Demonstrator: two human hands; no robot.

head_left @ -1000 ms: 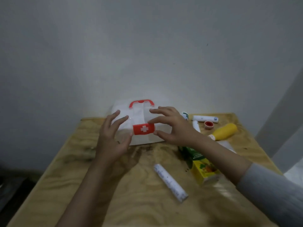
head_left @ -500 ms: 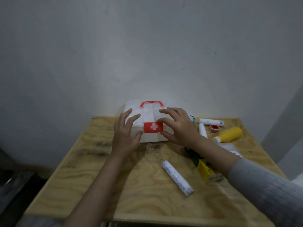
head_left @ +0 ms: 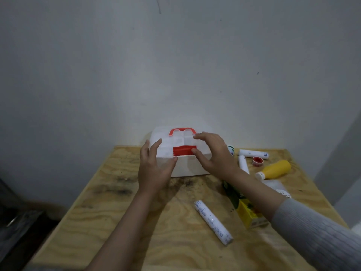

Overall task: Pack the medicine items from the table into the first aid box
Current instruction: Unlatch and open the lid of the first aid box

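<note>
Now, head view: the first aid box — white, translucent lid, red handle on top — sits at the far edge of the plywood table, against the wall. Both hands are on it. Left hand cups the left front corner, fingers spread, thumb tip at the lid's lower edge. Right hand spans the right side; its thumb presses the red latch, which looks tipped up. Neither hand is closed around anything.

Still on the table: 1 white roll near the front, a yellow-green carton partly under the right forearm, 2 white tubes, a red-rimmed tape roll, a yellow bottle lying on its side.
</note>
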